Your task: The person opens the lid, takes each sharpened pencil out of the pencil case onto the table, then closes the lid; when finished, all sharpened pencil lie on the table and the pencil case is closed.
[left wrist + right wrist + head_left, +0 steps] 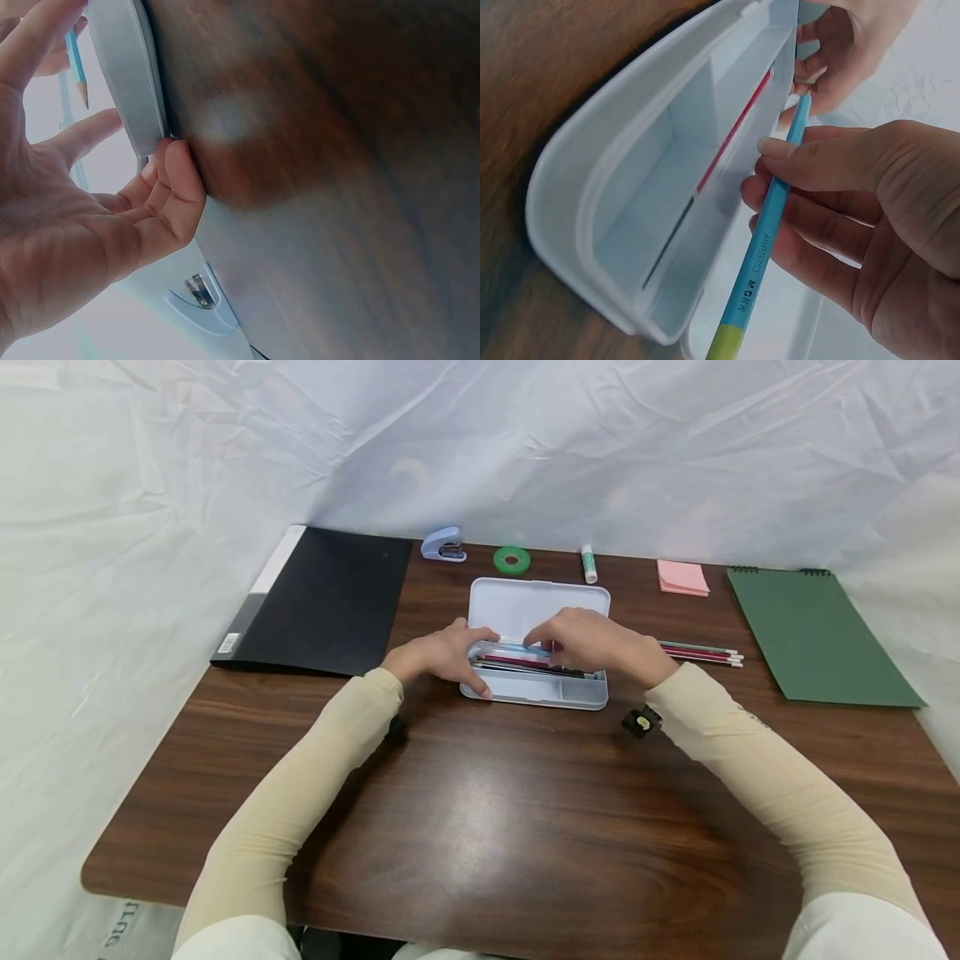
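A white pencil case (538, 600) lies with its lid raised at the back. My left hand (448, 653) grips its left end, thumb at the front edge and other fingers toward the hinge side. In the left wrist view, some fingertips (180, 169) curl against the case wall. Over the case, my right hand (588, 639) pinches a light-blue pencil (763, 240) with a yellow-green end; its sharpened tip points toward my left hand. Inside the case lie several dark pencils and a red one (735, 129). A small divided compartment (583, 693) sits at the front right.
More pencils (705, 653) lie right of the case. Behind it are a stapler (444, 545), green tape (512, 560), a glue stick (588, 565) and pink sticky notes (682, 577). A black folder (330, 597) lies left, a green spiral pad (821, 635) right.
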{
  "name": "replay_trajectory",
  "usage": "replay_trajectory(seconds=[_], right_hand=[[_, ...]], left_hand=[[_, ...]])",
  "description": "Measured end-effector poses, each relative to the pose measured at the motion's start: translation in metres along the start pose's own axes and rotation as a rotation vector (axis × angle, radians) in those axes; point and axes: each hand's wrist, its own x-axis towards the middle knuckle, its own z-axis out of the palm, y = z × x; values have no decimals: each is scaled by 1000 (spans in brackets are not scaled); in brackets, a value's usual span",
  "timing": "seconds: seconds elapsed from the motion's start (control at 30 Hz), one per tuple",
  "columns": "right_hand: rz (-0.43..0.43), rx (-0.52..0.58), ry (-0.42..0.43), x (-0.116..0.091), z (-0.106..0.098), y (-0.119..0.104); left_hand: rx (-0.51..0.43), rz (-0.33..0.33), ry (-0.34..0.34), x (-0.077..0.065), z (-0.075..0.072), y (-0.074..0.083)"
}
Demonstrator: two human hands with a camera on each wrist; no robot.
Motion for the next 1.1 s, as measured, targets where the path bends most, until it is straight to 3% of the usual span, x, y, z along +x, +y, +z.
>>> replay_trajectory(seconds=[0.7, 1.1], right_hand=[[74, 81, -16, -35, -11, 26], [125, 77, 12, -75, -7, 58]], left_hand=[[8, -8, 9, 0, 0, 0], [2, -6, 9, 0, 0, 0]])
